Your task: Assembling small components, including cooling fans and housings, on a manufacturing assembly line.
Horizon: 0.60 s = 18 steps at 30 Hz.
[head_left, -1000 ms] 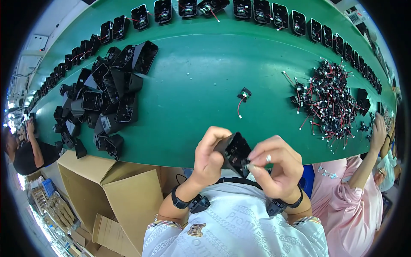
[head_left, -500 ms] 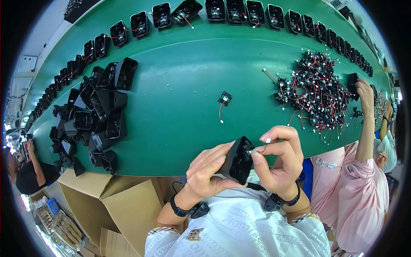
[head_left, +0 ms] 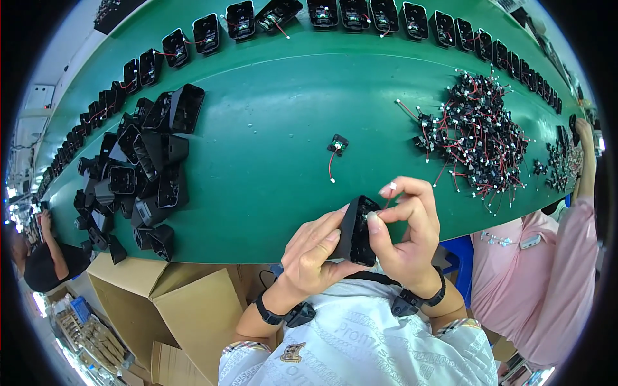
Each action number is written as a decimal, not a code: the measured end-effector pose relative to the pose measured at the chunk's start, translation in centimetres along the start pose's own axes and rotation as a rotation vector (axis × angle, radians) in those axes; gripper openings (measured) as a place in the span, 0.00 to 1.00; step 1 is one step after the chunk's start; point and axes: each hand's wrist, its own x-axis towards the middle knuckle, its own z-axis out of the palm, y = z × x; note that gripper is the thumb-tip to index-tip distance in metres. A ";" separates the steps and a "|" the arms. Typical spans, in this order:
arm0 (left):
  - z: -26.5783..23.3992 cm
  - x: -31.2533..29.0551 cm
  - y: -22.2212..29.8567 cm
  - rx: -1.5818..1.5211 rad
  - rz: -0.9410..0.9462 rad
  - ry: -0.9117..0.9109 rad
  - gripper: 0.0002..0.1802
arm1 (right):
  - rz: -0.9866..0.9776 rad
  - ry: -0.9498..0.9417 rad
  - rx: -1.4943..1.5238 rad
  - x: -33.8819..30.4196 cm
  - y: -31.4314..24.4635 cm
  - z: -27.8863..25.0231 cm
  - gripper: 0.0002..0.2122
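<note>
My left hand [head_left: 310, 254] grips a black plastic housing [head_left: 351, 233] from its left side, its open face tilted to the right. Closed in a pinch, my right hand [head_left: 411, 238] is at that opening with the thumb tip at the rim. A red wire with a white plug [head_left: 392, 186] sticks up by the right index finger. The part at the wire's lower end is mostly hidden by the fingers and the housing. Farther out on the green table lies a single small circuit board [head_left: 338, 145] with a red wire.
A heap of wired boards [head_left: 483, 138] lies to the right, a pile of black housings [head_left: 151, 161] to the left. A row of housings [head_left: 322, 14] curves along the back. Below the table's left edge stands a cardboard box [head_left: 193, 309]. A person in pink [head_left: 534, 283] sits at right.
My right hand has moved closer to the housing's opening, and the housing has turned more upright. The co-worker's arm at right has swung away from the board heap toward the far right.
</note>
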 end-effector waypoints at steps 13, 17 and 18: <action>0.6 0.2 -0.4 -0.041 -0.035 -0.009 0.40 | 0.039 -0.244 -0.087 1.8 -0.9 -2.7 0.07; -0.1 -0.6 -0.5 -0.312 -0.194 0.056 0.38 | 0.126 -0.126 0.128 1.6 -0.8 -2.8 0.09; -0.4 -0.6 -0.2 -0.378 -0.278 0.067 0.39 | 0.019 -0.170 0.116 1.9 -0.1 -3.2 0.12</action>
